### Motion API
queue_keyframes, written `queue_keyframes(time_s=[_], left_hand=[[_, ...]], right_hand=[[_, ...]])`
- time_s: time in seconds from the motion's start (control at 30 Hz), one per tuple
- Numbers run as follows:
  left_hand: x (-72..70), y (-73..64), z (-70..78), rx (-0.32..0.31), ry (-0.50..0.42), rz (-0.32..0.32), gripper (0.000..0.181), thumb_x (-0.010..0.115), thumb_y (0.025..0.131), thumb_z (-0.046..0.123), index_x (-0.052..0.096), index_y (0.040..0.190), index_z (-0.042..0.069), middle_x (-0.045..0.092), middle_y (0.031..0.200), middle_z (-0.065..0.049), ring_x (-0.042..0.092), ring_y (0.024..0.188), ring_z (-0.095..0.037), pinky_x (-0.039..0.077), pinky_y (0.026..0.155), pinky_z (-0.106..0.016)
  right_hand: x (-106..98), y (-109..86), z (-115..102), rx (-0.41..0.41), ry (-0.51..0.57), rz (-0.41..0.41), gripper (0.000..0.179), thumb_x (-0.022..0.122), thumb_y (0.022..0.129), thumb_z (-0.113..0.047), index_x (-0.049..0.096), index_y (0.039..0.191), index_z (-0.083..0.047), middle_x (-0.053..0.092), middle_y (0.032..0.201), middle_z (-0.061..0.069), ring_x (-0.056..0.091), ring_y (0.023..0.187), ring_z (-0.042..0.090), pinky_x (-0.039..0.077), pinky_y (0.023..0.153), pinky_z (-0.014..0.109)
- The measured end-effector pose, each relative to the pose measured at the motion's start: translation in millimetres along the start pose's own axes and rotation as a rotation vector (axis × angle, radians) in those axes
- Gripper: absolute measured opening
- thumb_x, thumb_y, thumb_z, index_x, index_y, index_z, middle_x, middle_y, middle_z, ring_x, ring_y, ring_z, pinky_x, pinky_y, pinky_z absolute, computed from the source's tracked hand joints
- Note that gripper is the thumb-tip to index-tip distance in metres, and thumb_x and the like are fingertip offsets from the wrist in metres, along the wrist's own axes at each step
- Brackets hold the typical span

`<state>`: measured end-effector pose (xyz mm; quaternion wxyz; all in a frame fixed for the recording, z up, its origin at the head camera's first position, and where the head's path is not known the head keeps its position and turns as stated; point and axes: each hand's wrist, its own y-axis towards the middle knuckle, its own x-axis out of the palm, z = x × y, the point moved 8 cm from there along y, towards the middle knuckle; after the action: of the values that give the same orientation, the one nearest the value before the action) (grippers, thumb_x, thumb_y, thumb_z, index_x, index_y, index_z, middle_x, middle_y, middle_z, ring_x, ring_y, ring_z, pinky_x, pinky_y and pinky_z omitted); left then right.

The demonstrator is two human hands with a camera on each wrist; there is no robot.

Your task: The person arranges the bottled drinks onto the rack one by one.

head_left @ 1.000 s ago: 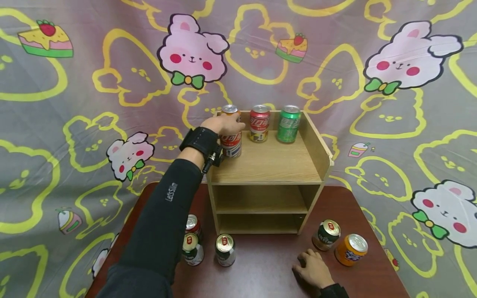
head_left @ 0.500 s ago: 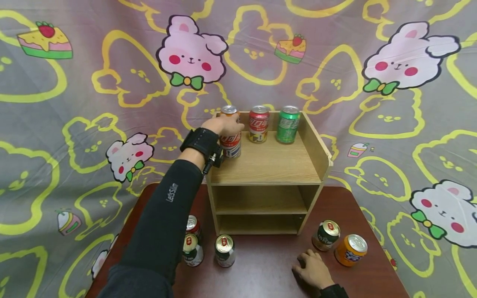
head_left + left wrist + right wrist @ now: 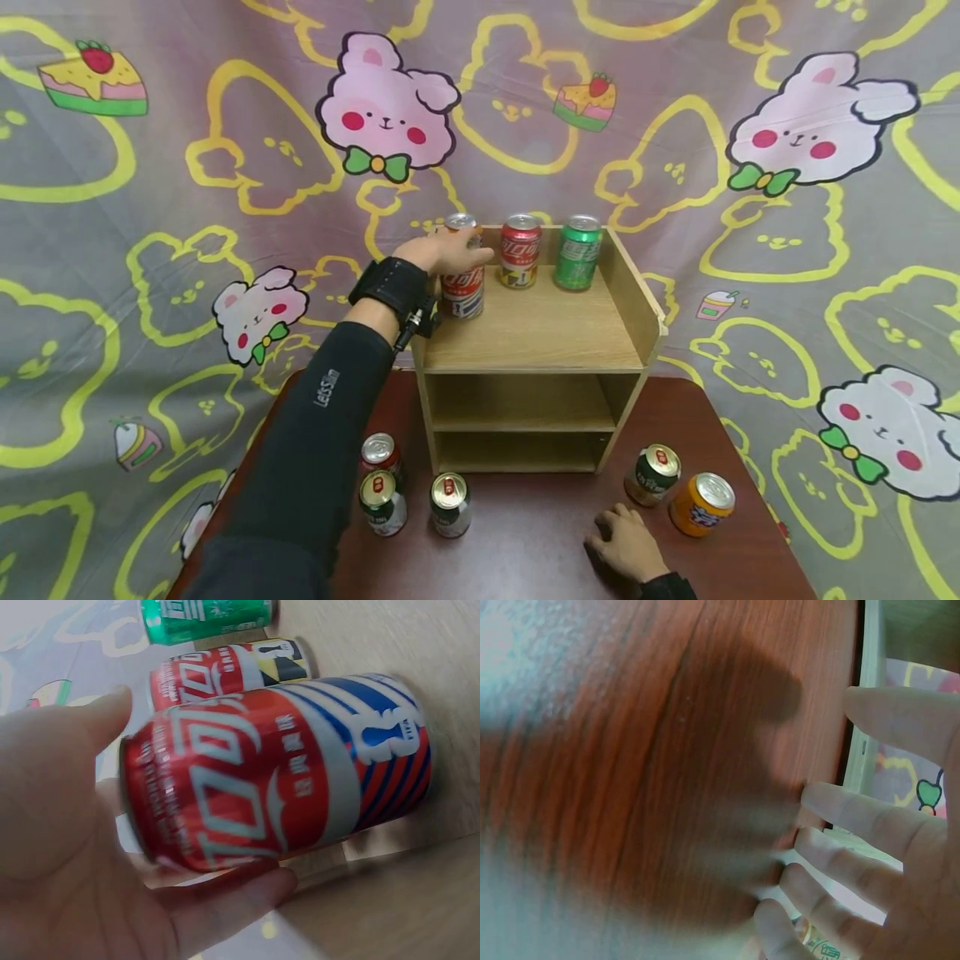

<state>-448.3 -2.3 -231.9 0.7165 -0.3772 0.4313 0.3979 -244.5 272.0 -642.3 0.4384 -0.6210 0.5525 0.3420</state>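
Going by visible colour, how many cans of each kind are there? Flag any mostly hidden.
Red cans: 3
Green can: 1
Orange can: 1
Dark cans with gold lids: 3
Mostly hidden can behind the left hand: 1
Total: 9

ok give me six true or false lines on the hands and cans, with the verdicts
1. The left hand is at the front red can on the shelf. True.
2. The right hand holds a can. False: the right hand holds nothing.
3. The green can is leftmost on the shelf. False: the green can is rightmost there.
4. In the head view, a second red can shows between the front red can and the green can. True.
5. On the table, the orange can is the rightmost can. True.
6. That orange can lies on its side. False: it stands upright.
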Motion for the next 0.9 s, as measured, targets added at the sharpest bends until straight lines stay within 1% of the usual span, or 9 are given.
queue_keyframes(time_s=[0.07,0.13,0.23,0.3,0.5,0.6,0.73,0.8,0.9], left_hand=[[-4.1,-4.8,-1.7,0.018,0.028,0.017,0.069,0.031,0.098,0.053,0.01,0.153,0.017,0.015,0.154,-0.017,0.01,0.141,-0.035,0.019,0.108,-0.052],[-9.0,-10.8,-0.9,0.055,0.044,0.04,0.068,0.032,0.099,0.051,0.014,0.152,0.013,0.022,0.153,-0.017,0.017,0.14,-0.033,0.022,0.108,-0.051],[-15.9,-22.1,1.0,0.111,0.07,0.071,0.062,0.034,0.099,0.048,0.026,0.148,0.011,0.034,0.146,-0.016,0.031,0.134,-0.031,0.03,0.104,-0.048],[-18.7,-30.1,0.6,0.14,0.08,0.081,0.06,0.036,0.099,0.046,0.03,0.146,0.01,0.038,0.143,-0.015,0.035,0.131,-0.03,0.033,0.102,-0.046],[-23.7,-50.4,-10.1,0.18,0.116,0.131,0.051,0.04,0.099,0.04,0.04,0.137,0.005,0.044,0.133,-0.017,0.042,0.121,-0.028,0.036,0.097,-0.044],[-24.0,-59.0,-20.0,0.177,0.097,0.133,0.049,0.041,0.1,0.038,0.042,0.134,0.004,0.045,0.133,-0.019,0.042,0.121,-0.03,0.036,0.097,-0.045],[-19.5,-71.2,-41.0,0.164,0.074,0.142,0.053,0.041,0.1,0.038,0.04,0.138,0.002,0.041,0.139,-0.022,0.039,0.128,-0.034,0.034,0.1,-0.047],[-13.8,-78.0,-52.5,0.153,0.067,0.155,0.053,0.043,0.1,0.037,0.04,0.138,0.0,0.044,0.137,-0.022,0.041,0.126,-0.035,0.035,0.1,-0.048],[1.9,-84.5,-68.9,0.155,0.071,0.151,0.053,0.046,0.099,0.034,0.042,0.136,-0.003,0.046,0.134,-0.024,0.043,0.124,-0.038,0.036,0.098,-0.049]], right_hand=[[2.5,-0.2,-0.4,-0.005,-0.001,-0.008,0.04,0.075,0.076,-0.041,0.068,0.098,-0.007,0.055,0.096,0.007,0.051,0.089,0.028,0.045,0.077,0.05],[3.2,-0.6,-1.3,-0.012,-0.001,-0.009,0.04,0.075,0.076,-0.04,0.068,0.097,-0.007,0.056,0.096,0.007,0.052,0.089,0.029,0.045,0.077,0.05],[2.0,-0.9,-2.6,-0.017,-0.003,-0.002,0.039,0.075,0.076,-0.04,0.068,0.096,-0.007,0.056,0.096,0.007,0.052,0.089,0.029,0.045,0.076,0.05],[1.2,-1.0,-2.5,-0.01,-0.004,-0.003,0.039,0.075,0.076,-0.041,0.068,0.096,-0.008,0.056,0.096,0.007,0.051,0.088,0.028,0.045,0.076,0.05],[3.1,-1.3,-1.7,0.009,-0.016,-0.022,0.04,0.075,0.076,-0.041,0.068,0.096,-0.007,0.055,0.097,0.008,0.051,0.088,0.028,0.045,0.076,0.05],[3.3,-2.5,-3.1,-0.004,-0.016,-0.003,0.04,0.076,0.075,-0.04,0.068,0.096,-0.007,0.055,0.096,0.007,0.051,0.088,0.028,0.045,0.077,0.051],[0.4,-4.3,-5.5,-0.03,-0.011,0.029,0.038,0.076,0.075,-0.038,0.068,0.095,-0.007,0.055,0.094,0.006,0.051,0.088,0.028,0.045,0.076,0.051],[-0.6,-4.2,-5.5,-0.033,-0.013,0.033,0.037,0.076,0.075,-0.037,0.068,0.095,-0.007,0.055,0.094,0.007,0.051,0.088,0.028,0.045,0.076,0.051],[0.0,-3.0,-3.6,-0.023,-0.017,0.025,0.038,0.076,0.076,-0.038,0.068,0.095,-0.007,0.055,0.095,0.008,0.051,0.089,0.029,0.045,0.077,0.051]])
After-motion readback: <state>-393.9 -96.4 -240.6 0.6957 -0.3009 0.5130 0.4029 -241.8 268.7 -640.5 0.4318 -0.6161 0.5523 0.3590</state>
